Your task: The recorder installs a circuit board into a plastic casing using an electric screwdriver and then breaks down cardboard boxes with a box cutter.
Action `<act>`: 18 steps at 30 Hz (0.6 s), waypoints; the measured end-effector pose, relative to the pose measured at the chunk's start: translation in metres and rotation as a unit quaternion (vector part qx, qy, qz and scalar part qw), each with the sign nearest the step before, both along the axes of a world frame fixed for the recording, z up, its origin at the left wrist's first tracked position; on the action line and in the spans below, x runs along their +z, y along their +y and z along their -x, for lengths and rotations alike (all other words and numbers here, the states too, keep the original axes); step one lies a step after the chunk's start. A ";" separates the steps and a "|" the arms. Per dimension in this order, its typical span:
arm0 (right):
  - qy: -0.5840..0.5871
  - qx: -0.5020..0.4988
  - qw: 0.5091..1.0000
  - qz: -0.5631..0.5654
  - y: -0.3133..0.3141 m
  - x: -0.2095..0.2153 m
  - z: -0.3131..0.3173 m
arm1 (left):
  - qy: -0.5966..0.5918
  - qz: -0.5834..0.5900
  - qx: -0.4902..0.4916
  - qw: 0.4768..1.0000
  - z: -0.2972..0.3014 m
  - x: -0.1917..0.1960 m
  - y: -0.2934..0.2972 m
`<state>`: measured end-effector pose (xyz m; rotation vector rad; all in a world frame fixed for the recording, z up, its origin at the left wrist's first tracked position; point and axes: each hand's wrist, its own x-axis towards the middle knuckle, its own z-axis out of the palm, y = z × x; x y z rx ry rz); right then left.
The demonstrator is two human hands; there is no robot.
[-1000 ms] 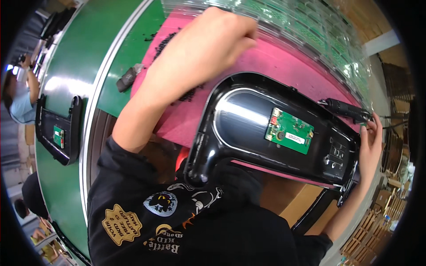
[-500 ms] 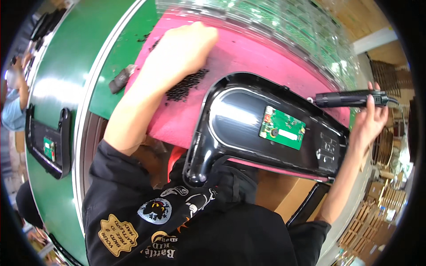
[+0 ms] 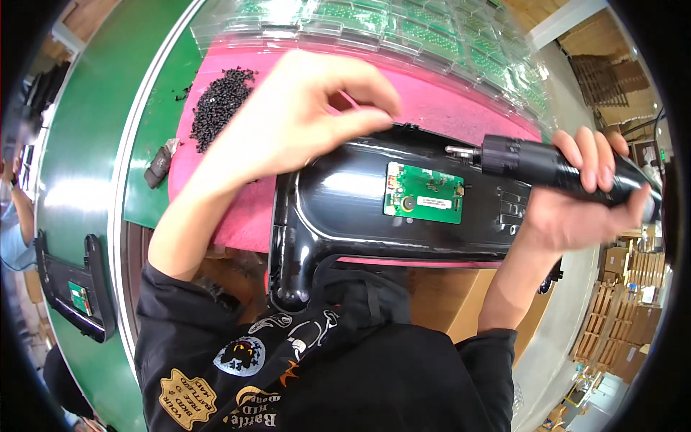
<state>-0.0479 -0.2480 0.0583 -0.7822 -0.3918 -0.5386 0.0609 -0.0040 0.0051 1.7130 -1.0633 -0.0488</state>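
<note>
If it slips, the black cylindrical screwdriver (image 3: 534,163) clamped in the right fingers (image 3: 588,155) could gouge the green rectangular circuit board (image 3: 432,189); left fingers (image 3: 366,81) blurred, contact unclear.

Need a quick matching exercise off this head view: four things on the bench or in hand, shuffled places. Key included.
Things
1. Central circuit board
2. Power screwdriver
3. Small black parts
4. Clear plastic trays

Places
A. Heaped at the left of the pink mat
B. Along the far side of the mat
C. Inside the black housing
D. Gripped in the right hand

Pairs: 1-C, 2-D, 3-A, 4-B
</note>
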 end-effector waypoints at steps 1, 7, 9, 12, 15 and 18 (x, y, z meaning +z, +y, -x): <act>-0.004 0.004 1.000 -0.001 0.007 0.011 0.012 | 0.044 0.015 -0.048 0.998 0.009 0.006 -0.009; -0.023 -0.019 0.999 0.022 0.031 0.017 0.023 | 0.137 0.052 -0.083 0.986 0.025 0.000 -0.022; -0.020 -0.018 0.999 0.020 0.037 0.017 0.024 | 0.136 0.059 -0.087 0.985 0.025 0.000 -0.023; -0.021 -0.031 0.998 0.044 0.037 0.011 0.022 | 0.123 0.062 -0.088 0.987 0.023 -0.003 -0.026; -0.019 -0.029 0.996 0.077 0.037 0.006 0.019 | 0.090 0.047 -0.094 0.990 0.021 -0.007 -0.028; -0.029 0.034 0.986 0.161 0.033 0.001 0.011 | 0.051 0.032 -0.096 0.994 0.018 -0.010 -0.032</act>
